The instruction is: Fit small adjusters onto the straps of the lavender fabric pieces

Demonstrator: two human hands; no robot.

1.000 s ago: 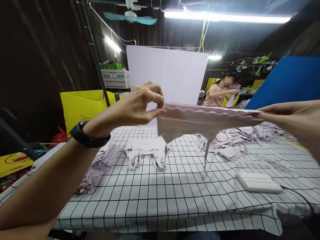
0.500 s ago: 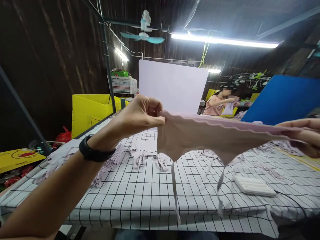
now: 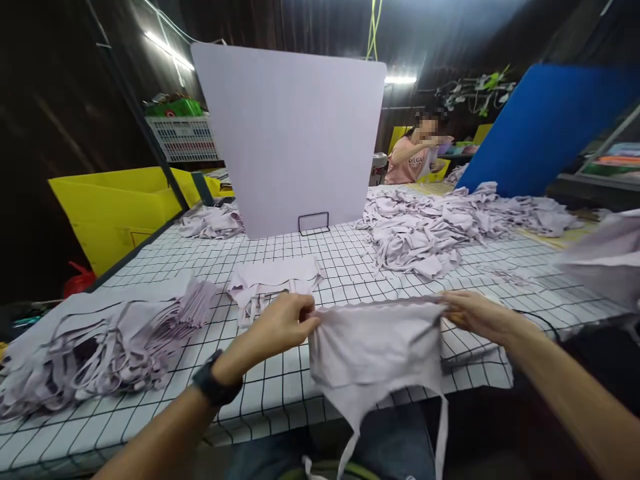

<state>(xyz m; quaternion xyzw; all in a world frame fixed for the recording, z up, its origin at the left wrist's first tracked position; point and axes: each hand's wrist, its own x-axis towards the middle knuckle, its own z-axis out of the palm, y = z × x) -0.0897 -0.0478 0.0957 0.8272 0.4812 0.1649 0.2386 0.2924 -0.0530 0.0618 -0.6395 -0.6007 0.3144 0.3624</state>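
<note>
While the pale garment (image 3: 373, 343) hangs before you at the near edge of the checked table (image 3: 273, 390), your left hand (image 3: 285, 323) pinches one upper corner and your right hand (image 3: 474, 316) the other. Beyond it lies a small folded pile (image 3: 275, 272), and farther back, a loose heap (image 3: 425, 230) at right.

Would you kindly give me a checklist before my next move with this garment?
1. Left hand, grip on pale lilac fabric garment: ok, pinching one upper corner.
2. Right hand, grip: ok, pinching the other upper corner.
3. Upper edge: ok, nearly straight between the hands.
4. Narrow fabric straps untangled: cannot tell; they run out of view below.
5. Pale lilac fabric stack on the left: ok, apart from the garment.
</note>
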